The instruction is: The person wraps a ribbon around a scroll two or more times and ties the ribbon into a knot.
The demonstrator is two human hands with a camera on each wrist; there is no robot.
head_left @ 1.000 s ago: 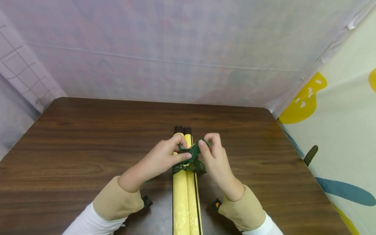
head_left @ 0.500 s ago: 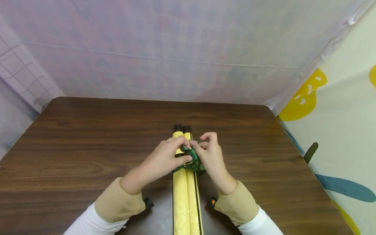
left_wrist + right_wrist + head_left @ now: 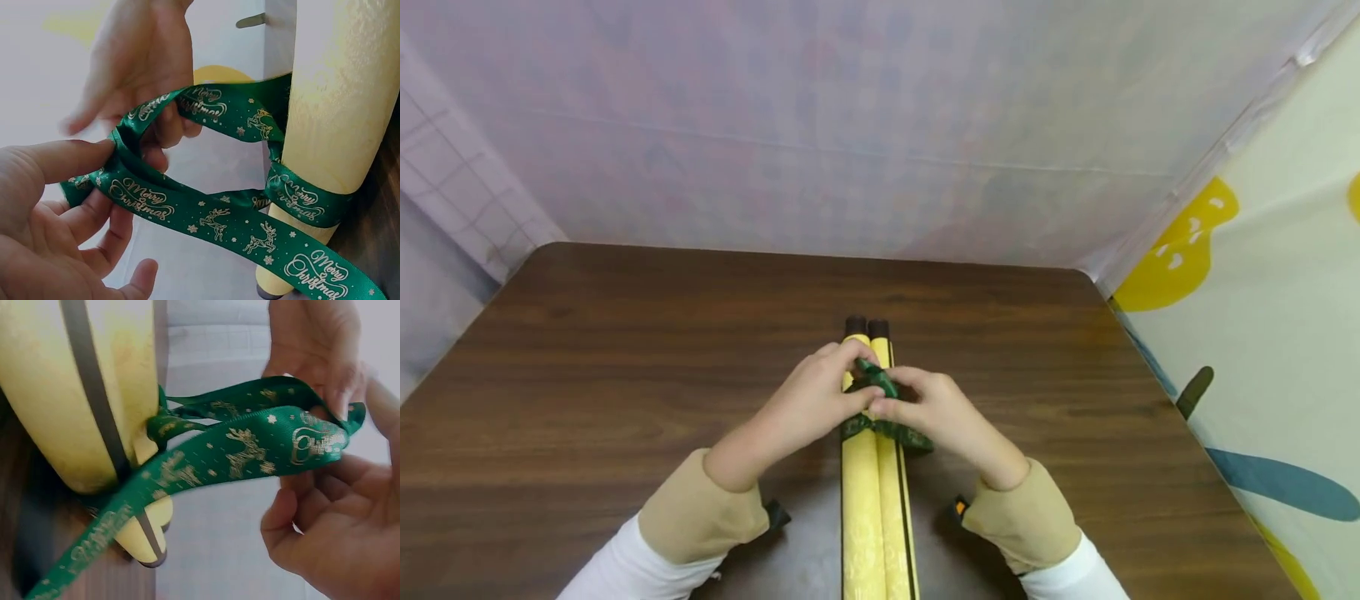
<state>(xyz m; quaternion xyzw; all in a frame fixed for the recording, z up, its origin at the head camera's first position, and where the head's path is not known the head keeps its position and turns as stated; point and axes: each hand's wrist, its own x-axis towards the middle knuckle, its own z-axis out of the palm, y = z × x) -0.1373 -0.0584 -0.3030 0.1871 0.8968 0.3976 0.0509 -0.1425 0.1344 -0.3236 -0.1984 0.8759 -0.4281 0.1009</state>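
Two pale yellow rolls with dark end caps (image 3: pixel 856 325), like scrolls, lie side by side on the table. A green satin ribbon (image 3: pixel 215 222) printed with "Merry Christmas", reindeer and snowflakes is wrapped round the rolls (image 3: pixel 861 525), and a loop of it stands up from them. My left hand (image 3: pixel 808 404) pinches the gathered top of the loop between thumb and fingers. From the other side, my right hand (image 3: pixel 951 417) has its fingers curled at the ribbon loop, close to the left thumb. In the left wrist view its blurred thumb stands apart from the ribbon.
The dark wood-grain table (image 3: pixel 625 350) runs back to a pale patterned cloth (image 3: pixel 820 150). Another cloth with yellow and blue shapes (image 3: pixel 1285 400) hangs along the right edge. Small dark objects (image 3: pixel 777 514) sit at the underside of the sleeve cuffs.
My right hand has let its raised grip on the ribbon go lower and turned inward, beside the left thumb. The ribbon loop has changed shape; the left hand stays nearly in place.
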